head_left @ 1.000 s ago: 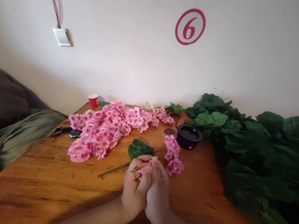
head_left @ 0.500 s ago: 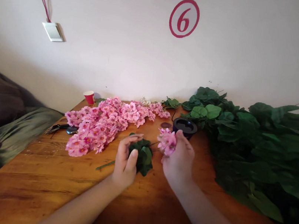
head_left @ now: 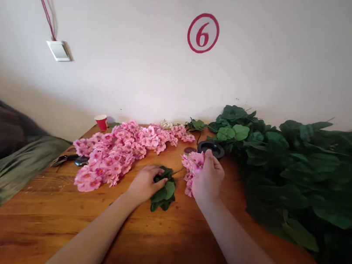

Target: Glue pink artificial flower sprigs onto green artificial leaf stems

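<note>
My left hand is closed around the near side of a green leaf sprig over the middle of the wooden table. A thin stem points from the sprig toward the right. In my right hand is a cluster of pink artificial flowers, gripped between thumb and fingers. The blossoms face left, close to the stem's tip; whether they touch it I cannot tell. Just behind the right hand stands a round black pot, partly hidden by it.
A heap of pink flowers covers the table's left back. Large green foliage is piled along the right side. Near the left edge lie a dark-handled tool and a small dark round object. A red paper cup stands behind.
My left hand has gone from loosely spread fingers to closing on the leaf sprig. My right hand has kept the pink flowers and turned slightly. The camera view has tilted upward.
</note>
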The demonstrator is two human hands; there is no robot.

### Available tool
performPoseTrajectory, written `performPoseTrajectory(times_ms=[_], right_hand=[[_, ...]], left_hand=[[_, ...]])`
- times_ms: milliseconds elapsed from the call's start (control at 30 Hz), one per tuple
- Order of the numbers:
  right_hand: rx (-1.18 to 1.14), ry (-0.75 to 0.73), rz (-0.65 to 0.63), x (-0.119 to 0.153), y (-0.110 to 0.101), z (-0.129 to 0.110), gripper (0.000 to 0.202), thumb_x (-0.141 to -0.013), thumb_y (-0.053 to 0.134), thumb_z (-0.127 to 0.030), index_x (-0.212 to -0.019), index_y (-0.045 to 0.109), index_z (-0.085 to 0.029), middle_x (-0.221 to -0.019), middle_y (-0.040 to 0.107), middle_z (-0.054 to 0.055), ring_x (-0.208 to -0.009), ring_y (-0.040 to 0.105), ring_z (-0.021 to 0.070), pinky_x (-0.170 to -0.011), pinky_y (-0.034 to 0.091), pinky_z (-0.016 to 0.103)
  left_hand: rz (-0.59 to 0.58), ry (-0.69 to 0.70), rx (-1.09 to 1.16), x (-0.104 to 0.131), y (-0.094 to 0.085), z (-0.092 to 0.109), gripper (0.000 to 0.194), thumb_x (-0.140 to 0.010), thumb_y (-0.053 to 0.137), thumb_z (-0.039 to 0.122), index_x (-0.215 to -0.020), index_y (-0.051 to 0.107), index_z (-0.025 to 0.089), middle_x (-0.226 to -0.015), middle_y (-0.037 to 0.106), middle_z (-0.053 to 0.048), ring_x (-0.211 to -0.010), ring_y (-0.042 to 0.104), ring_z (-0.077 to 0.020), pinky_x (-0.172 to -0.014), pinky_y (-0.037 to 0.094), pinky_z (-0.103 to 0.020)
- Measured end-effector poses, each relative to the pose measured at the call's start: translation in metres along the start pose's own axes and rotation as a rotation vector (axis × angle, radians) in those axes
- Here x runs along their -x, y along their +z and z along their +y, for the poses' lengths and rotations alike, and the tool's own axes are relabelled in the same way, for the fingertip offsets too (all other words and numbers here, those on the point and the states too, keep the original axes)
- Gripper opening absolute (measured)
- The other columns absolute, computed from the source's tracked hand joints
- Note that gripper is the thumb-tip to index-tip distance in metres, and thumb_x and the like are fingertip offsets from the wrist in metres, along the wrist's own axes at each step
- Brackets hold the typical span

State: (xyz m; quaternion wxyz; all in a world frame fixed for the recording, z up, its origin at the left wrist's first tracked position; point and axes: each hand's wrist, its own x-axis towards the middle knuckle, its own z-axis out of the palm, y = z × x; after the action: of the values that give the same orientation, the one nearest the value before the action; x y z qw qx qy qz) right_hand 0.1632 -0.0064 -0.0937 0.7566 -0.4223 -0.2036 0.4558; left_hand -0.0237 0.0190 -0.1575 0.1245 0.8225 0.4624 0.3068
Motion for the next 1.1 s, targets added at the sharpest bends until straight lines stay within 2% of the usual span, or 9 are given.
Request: performPoseTrajectory(times_ms=[100,200,300,400,533,633,767,867,1100], right_hand=[[0.001,-0.077,-0.012,-0.006,-0.002,0.001,0.050,-0.083,0.064,-0.065,-0.069,0.046,-0.021,-0.051,0.039,-0.008,-0.037,0.028,0.0066,-0.036,0.022,0.021],[-0.013,-0.296,-0.020,-0.019,-0.006,0.000,0.052,-0.082,0.068,-0.060,-0.064,0.042,-0.020,-0.055,0.035,-0.007,-0.048,0.030,0.0073,-0.044,0.026,0.022],[0.087,-0.486,-0.043,-0.036,-0.010,-0.011,0.053,-0.086,0.063,-0.059,-0.061,0.037,-0.020,-0.057,0.030,-0.006,-0.053,0.027,0.0085,-0.048,0.024,0.023],[0.354,-0.647,-0.080,-0.054,-0.010,-0.035,0.052,-0.093,0.054,-0.056,-0.059,0.034,-0.021,-0.055,0.031,-0.005,-0.054,0.030,0.0103,-0.051,0.025,0.024],[0.889,-0.904,-0.160,-0.086,-0.002,-0.071,0.047,-0.096,0.049,-0.042,-0.056,0.034,-0.020,-0.053,0.041,-0.002,-0.054,0.038,0.0126,-0.056,0.027,0.027],[1.176,-0.890,-0.245,-0.117,0.000,-0.083,0.044,-0.095,0.047,-0.036,-0.055,0.037,-0.021,-0.050,0.044,0.000,-0.051,0.039,0.0135,-0.055,0.026,0.028],[1.463,-0.831,-0.364,-0.150,-0.006,-0.077,0.040,-0.097,0.047,-0.034,-0.059,0.046,-0.020,-0.056,0.053,0.003,-0.054,0.043,0.0147,-0.055,0.024,0.029],[1.605,-0.797,-0.404,-0.162,-0.009,-0.068,0.038,-0.098,0.046,-0.033,-0.063,0.053,-0.018,-0.060,0.057,0.005,-0.056,0.046,0.0147,-0.056,0.024,0.029],[1.830,-0.762,-0.380,-0.175,-0.011,-0.060,0.036,-0.099,0.046,-0.031,-0.068,0.060,-0.017,-0.067,0.061,0.007,-0.062,0.049,0.0162,-0.056,0.022,0.029]], left_hand=[[0.013,0.007,0.022,0.001,0.001,-0.003,0.012,-0.089,0.063,0.032,-0.089,0.066,0.020,-0.111,0.070,-0.008,-0.109,0.062,-0.0248,-0.096,0.046,-0.039],[0.021,-0.023,0.025,0.000,0.001,-0.005,0.016,-0.088,0.062,0.031,-0.076,0.060,0.020,-0.089,0.068,-0.005,-0.092,0.062,-0.0225,-0.083,0.045,-0.035],[0.024,-0.069,0.039,-0.001,0.001,-0.007,0.022,-0.085,0.063,0.032,-0.069,0.054,0.020,-0.077,0.061,-0.002,-0.082,0.059,-0.0210,-0.074,0.042,-0.033],[0.026,-0.074,0.068,-0.002,0.001,-0.010,0.025,-0.085,0.062,0.032,-0.068,0.050,0.020,-0.076,0.059,-0.001,-0.081,0.057,-0.0206,-0.073,0.040,-0.032],[0.036,-0.050,0.052,-0.001,0.001,-0.010,0.025,-0.086,0.062,0.032,-0.068,0.050,0.019,-0.074,0.057,-0.001,-0.079,0.056,-0.0207,-0.072,0.038,-0.032],[0.037,-0.040,0.051,-0.001,0.002,-0.010,0.027,-0.087,0.062,0.032,-0.066,0.049,0.019,-0.074,0.057,-0.001,-0.078,0.055,-0.0204,-0.070,0.038,-0.032],[0.035,-0.020,0.056,-0.002,0.003,-0.011,0.031,-0.088,0.061,0.031,-0.063,0.047,0.019,-0.073,0.056,-0.001,-0.079,0.056,-0.0199,-0.071,0.039,-0.032],[0.027,-0.011,0.068,-0.003,0.003,-0.012,0.033,-0.089,0.060,0.032,-0.063,0.046,0.020,-0.073,0.055,-0.001,-0.079,0.055,-0.0196,-0.072,0.040,-0.032],[-0.008,-0.026,0.102,-0.003,0.002,-0.011,0.031,-0.091,0.059,0.034,-0.066,0.046,0.020,-0.076,0.054,-0.001,-0.079,0.054,-0.0191,-0.074,0.039,-0.033]])
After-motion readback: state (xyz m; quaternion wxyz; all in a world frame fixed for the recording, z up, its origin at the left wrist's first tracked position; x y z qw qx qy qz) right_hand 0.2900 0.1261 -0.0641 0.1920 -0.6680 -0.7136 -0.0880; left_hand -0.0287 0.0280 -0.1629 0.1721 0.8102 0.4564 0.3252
